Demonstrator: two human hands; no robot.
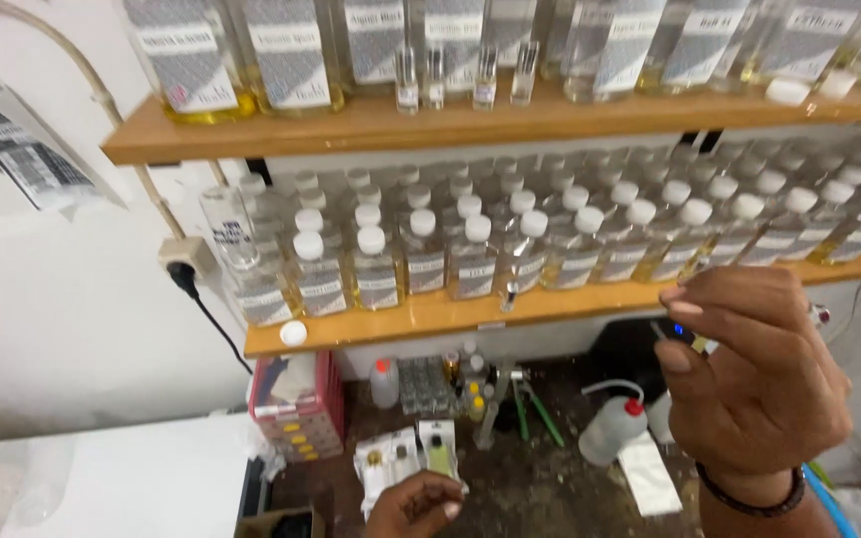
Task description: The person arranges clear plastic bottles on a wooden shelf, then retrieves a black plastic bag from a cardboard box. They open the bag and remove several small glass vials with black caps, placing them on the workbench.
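Observation:
My right hand (759,389) is raised at the right, in front of the lower wooden shelf (430,314). Its thumb and fingertips pinch a small thin vial (695,342) with a yellowish bit showing; most of the vial is hidden by the fingers. A dark bracelet circles that wrist. My left hand (416,503) is low at the bottom centre with its fingers curled, just below several small packed vials (406,460) on the dark worktop (530,488). I cannot tell whether it holds anything.
Rows of white-capped bottles (475,254) of pale yellow liquid fill the lower shelf; larger labelled bottles (291,50) stand on the upper shelf. A loose white cap (293,333), a black wall plug (183,274), a red basket (296,403), a red-capped squeeze bottle (610,428) and green-handled pliers (540,413) are nearby.

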